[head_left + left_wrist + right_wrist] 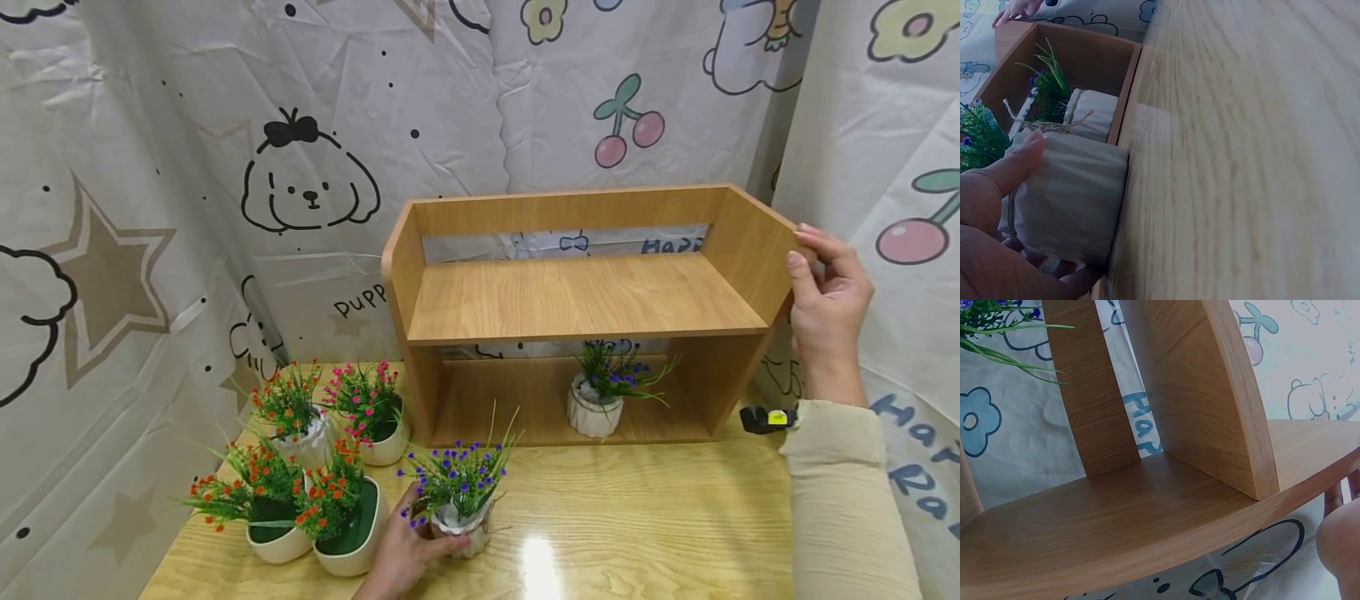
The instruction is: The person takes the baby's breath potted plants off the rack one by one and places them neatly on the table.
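My left hand [405, 546] grips a whitish, cloth-like pot of purple flowers [461, 479], in front of the shelf's left part. Up close in the left wrist view, the thumb lies on one side of this pot [1072, 194] and fingers curl round the other; twine is tied about it. At the upper right, my right hand [831, 308] holds the top edge of the side panel of a two-tier wooden shelf [585, 296]. A similar pot of purple flowers [595, 408] stands on the lower tier, right of centre. In the right wrist view my right hand [1344, 537] shows only partly.
Left of the shelf stand an orange-flowered plant [296, 429] and a pink-flowered one [386, 442]. Two more orange-flowered pots [277, 546] [348, 554] sit nearer, beside my left hand. A small black and yellow object [767, 419] lies right of the shelf. Patterned curtains [450, 108] hang behind.
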A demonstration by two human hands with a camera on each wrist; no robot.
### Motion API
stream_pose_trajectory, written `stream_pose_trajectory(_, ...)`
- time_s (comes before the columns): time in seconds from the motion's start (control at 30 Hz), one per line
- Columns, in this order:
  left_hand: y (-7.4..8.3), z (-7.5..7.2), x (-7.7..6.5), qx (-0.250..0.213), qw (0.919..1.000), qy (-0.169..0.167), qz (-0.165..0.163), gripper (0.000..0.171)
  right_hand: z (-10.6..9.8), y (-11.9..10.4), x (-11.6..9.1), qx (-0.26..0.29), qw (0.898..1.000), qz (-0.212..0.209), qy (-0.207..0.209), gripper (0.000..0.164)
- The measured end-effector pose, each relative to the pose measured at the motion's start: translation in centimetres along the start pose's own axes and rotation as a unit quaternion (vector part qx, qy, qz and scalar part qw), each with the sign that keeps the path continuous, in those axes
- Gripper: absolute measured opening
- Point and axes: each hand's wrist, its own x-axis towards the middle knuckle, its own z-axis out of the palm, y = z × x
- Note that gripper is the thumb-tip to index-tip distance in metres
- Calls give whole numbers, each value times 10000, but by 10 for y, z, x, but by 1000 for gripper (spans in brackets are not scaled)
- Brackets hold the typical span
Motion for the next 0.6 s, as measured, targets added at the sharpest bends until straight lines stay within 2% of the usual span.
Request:
stream_pose_trajectory(0.2, -1, 0, -1, 81, 9999, -38, -47, 94, 0, -1, -1, -142, 9999, -13, -8, 28)
stream_pose_trajectory(0.4, -2, -1, -1, 279, 9996, -89, -43, 94, 0, 0, -1, 69, 10000, -48, 12, 27)
stream_pose_trajectory(0.6, -1, 0, -2, 544, 9985, -3, -28, 94, 1, 0, 0, 272, 9996, -25, 59, 27)
